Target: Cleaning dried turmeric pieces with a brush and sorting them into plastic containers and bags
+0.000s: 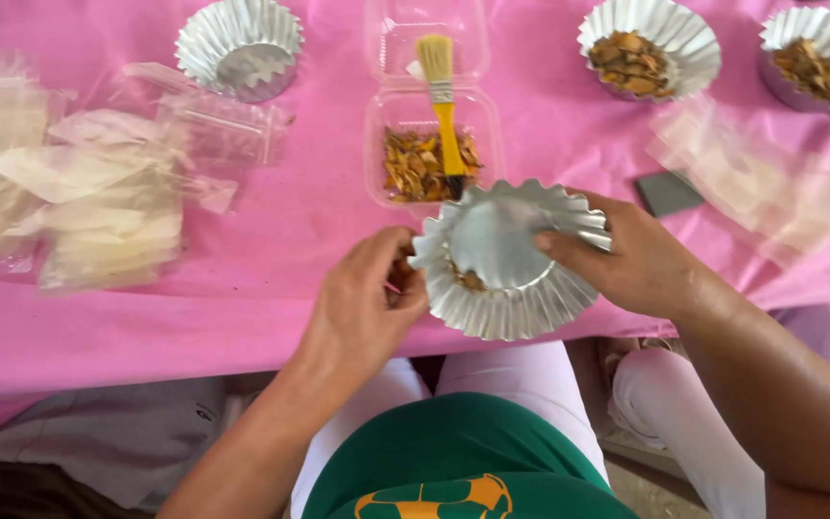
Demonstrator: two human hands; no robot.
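A silver fluted foil cup (501,259) is tilted over the near edge of the pink table, with a few brown flakes at its lower inner rim. My right hand (626,255) grips its right side, thumb inside the cup. My left hand (367,298) holds the cup's left rim with fingers curled around it. Just beyond the cup stands an open clear plastic clamshell box (391,115) holding brown and orange dried flakes (415,163). A yellow-handled brush (444,106) lies across the box.
An empty foil cup (240,48) stands at the back left. Two foil cups with brown flakes (647,48) (818,58) stand at the back right. Clear plastic bags (79,192) lie piled on the left, another bag (751,183) and a small grey block (667,192) on the right.
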